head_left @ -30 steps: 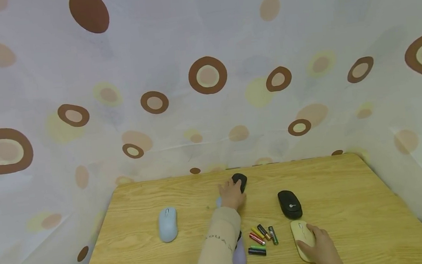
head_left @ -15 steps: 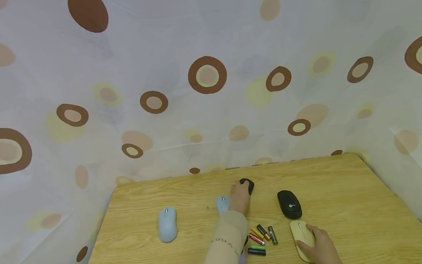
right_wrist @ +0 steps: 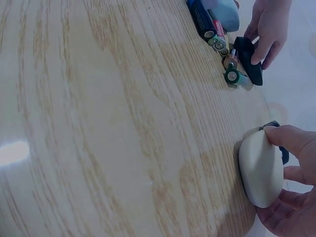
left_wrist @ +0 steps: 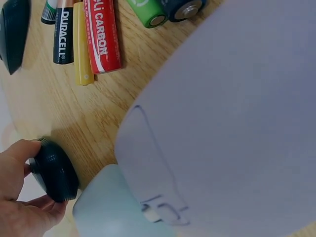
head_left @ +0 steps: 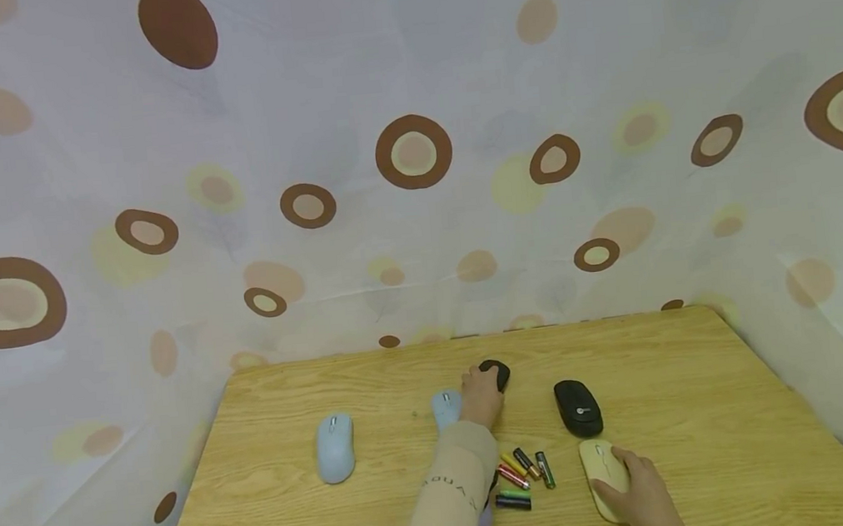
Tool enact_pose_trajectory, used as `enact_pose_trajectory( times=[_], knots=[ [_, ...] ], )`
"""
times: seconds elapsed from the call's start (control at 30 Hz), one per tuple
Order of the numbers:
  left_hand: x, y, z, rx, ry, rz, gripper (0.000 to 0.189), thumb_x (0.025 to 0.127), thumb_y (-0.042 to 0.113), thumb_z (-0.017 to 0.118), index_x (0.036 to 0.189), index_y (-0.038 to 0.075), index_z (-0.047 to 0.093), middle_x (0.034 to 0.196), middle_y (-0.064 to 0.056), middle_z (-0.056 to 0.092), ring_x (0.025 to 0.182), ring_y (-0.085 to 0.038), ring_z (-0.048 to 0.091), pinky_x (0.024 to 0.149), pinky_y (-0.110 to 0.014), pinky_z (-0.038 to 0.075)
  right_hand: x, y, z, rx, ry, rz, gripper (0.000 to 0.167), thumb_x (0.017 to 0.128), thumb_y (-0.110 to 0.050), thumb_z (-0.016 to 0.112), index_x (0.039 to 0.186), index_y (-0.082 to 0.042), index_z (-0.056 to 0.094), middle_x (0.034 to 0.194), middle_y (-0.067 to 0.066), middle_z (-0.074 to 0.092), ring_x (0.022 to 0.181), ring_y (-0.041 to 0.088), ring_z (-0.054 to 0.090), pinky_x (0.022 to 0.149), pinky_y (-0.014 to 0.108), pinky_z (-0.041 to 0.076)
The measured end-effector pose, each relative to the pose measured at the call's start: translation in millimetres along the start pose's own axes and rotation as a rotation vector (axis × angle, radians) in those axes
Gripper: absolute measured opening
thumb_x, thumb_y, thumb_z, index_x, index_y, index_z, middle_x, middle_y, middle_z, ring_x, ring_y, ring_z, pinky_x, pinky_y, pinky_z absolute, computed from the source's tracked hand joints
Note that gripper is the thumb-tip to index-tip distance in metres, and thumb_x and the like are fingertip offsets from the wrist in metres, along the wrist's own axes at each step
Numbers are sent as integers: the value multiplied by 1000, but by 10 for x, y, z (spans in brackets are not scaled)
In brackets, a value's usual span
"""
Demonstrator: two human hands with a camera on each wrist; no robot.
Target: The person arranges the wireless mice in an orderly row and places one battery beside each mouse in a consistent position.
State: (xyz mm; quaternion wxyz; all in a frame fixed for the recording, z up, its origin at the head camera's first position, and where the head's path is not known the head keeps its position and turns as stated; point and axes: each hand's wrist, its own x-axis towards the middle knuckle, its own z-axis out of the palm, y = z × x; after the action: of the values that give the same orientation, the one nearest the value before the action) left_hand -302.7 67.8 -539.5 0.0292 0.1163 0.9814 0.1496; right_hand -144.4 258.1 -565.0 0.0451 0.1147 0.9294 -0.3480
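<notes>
Near the far edge, left of centre on the right-hand side of the light blue mouse (head_left: 445,409), my left hand (head_left: 482,395) grips a small black mouse (head_left: 502,372) by its sides. The left wrist view shows thumb and fingers on opposite sides of this black mouse (left_wrist: 55,170). Closer to me, my right hand (head_left: 643,490) holds a cream mouse (head_left: 602,474), thumb on one side and fingers on the other. In the right wrist view the cream mouse (right_wrist: 259,168) lies at the table surface. A larger black mouse (head_left: 578,407) sits just beyond it.
Several batteries (head_left: 514,476) lie between the arms. A lavender mouse (left_wrist: 227,123) is beneath my left forearm, mostly hidden in the head view. Another light blue mouse (head_left: 336,447) rests at the left of the wooden table (head_left: 263,511). A patterned sheet (head_left: 345,253) stands behind.
My left hand has shifted right and slightly toward me with the small black mouse, uncovering more of the light blue mouse beside it. My right hand stays on the cream mouse.
</notes>
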Motion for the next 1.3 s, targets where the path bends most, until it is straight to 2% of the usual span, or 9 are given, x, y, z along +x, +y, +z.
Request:
enact_pose_trajectory(
  times=[0.27, 0.4, 0.53, 0.6, 0.73, 0.87, 1.07, 1.3],
  knots=[
    [56, -43, 12, -63, 17, 1, 45, 87, 23, 63, 130, 16, 52, 122, -22, 48, 109, -36, 49, 85, -38, 47, 24, -3, 24, 8, -11, -2, 81, 77, -43, 69, 127, 14, 38, 115, 38, 43, 103, 43, 49, 85, 53, 42],
    [62, -6, -87, -78, 49, 9, 48, 88, 26, 62, 133, 17, 49, 124, -22, 46, 113, -36, 47, 89, -37, 46, 37, 0, 29, 8, -17, 10, 84, 77, -46, 69, 128, 13, 37, 116, 39, 41, 104, 45, 48, 86, 55, 41],
    [-10, -11, -212, -92, 87, 15, 49, 88, 27, 61, 134, 16, 48, 122, -22, 47, 110, -36, 48, 87, -36, 46, 50, 22, 34, 4, -23, 18, 84, 78, -45, 68, 128, 14, 36, 116, 38, 42, 104, 45, 48, 87, 55, 40],
    [-68, -47, -273, -133, 113, 18, 49, 88, 26, 62, 133, 14, 48, 121, -24, 47, 109, -36, 48, 86, -37, 47, 55, 28, 31, 4, -27, 26, 86, 77, -47, 68, 128, 14, 35, 116, 38, 41, 104, 45, 47, 87, 56, 40],
    [-223, -183, -375, -218, 154, 2, 49, 87, 24, 63, 133, 12, 49, 122, -27, 45, 110, -39, 47, 83, -41, 48, 55, 33, 25, 6, -34, 29, 86, 77, -47, 68, 128, 14, 35, 116, 39, 41, 105, 46, 47, 88, 56, 40],
    [-413, -387, -425, -308, 199, -20, 48, 86, 18, 63, 132, 9, 50, 125, -29, 42, 113, -41, 43, 83, -45, 48, 48, 36, 29, 0, -36, 23, 85, 78, -45, 68, 128, 15, 35, 117, 39, 41, 106, 48, 45, 88, 56, 39],
    [-751, -797, -445, -343, 340, -47, 48, 81, 14, 66, 127, 4, 54, 118, -30, 45, 106, -42, 45, 81, -47, 47, 36, 10, 39, -7, -35, 17, 85, 78, -46, 67, 128, 15, 35, 118, 40, 39, 108, 50, 43, 90, 58, 37],
    [-1250, -1211, -581, -366, 419, -138, 47, 82, 14, 67, 126, 3, 55, 122, -32, 42, 109, -44, 44, 82, -52, 46, 21, -35, 5, -13, -40, 30, 88, 78, -49, 66, 128, 16, 34, 119, 40, 38, 108, 50, 41, 91, 58, 35]
  ],
)
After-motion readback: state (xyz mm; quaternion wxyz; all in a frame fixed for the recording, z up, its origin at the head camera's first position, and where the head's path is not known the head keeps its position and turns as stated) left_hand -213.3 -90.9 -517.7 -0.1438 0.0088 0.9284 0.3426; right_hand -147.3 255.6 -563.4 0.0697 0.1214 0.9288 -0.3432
